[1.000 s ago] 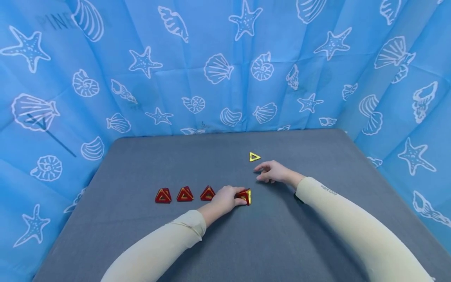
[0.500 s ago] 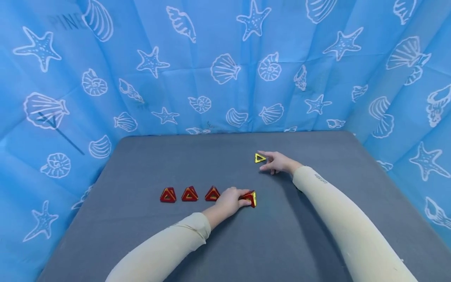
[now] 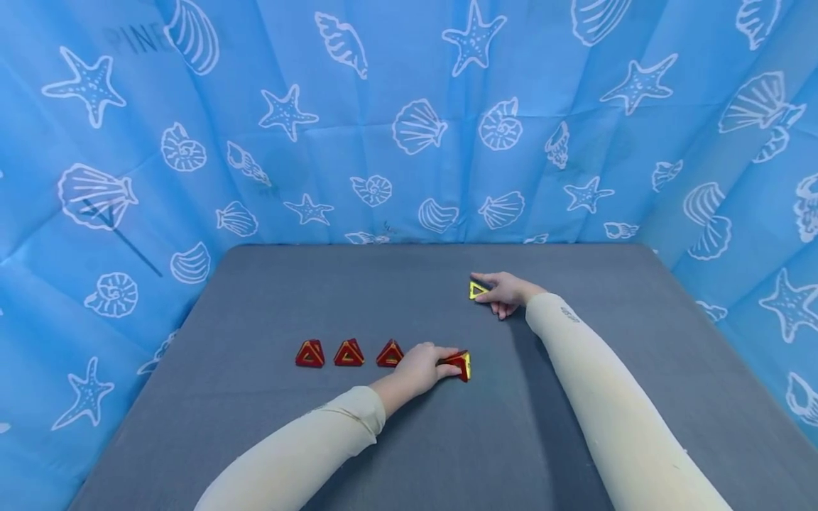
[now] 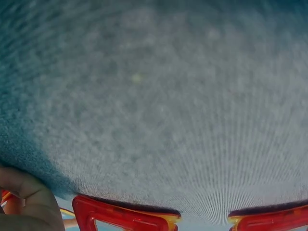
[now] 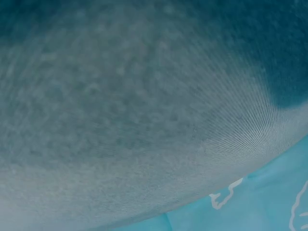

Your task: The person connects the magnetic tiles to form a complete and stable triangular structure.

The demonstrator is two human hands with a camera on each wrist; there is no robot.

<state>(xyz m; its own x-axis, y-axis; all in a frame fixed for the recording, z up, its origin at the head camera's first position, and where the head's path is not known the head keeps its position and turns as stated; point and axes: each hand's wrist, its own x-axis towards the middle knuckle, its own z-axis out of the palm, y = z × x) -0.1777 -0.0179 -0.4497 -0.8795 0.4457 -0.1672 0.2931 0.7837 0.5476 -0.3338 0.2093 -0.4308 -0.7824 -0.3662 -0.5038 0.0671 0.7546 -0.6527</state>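
My left hand grips a red-and-yellow piece made of triangular tiles, thumb in front and fingers behind. Its yellow side faces right. Farther back on the table, my right hand pinches a flat yellow triangle tile between thumb and index finger. In the left wrist view, the curled fingers show at the bottom left, with only a sliver of the held piece visible. Neither the right hand nor its tile appears in the right wrist view.
Left of my left hand stand three red triangular pieces with yellow edges in a row: a left one, a middle one and a right one. A grey cloth covers the table. Blue shell-print curtains surround it.
My right hand has reached back and left to the yellow triangle tile and taken hold of it. The left hand keeps its grip on the red-and-yellow piece. The head view has shifted slightly.
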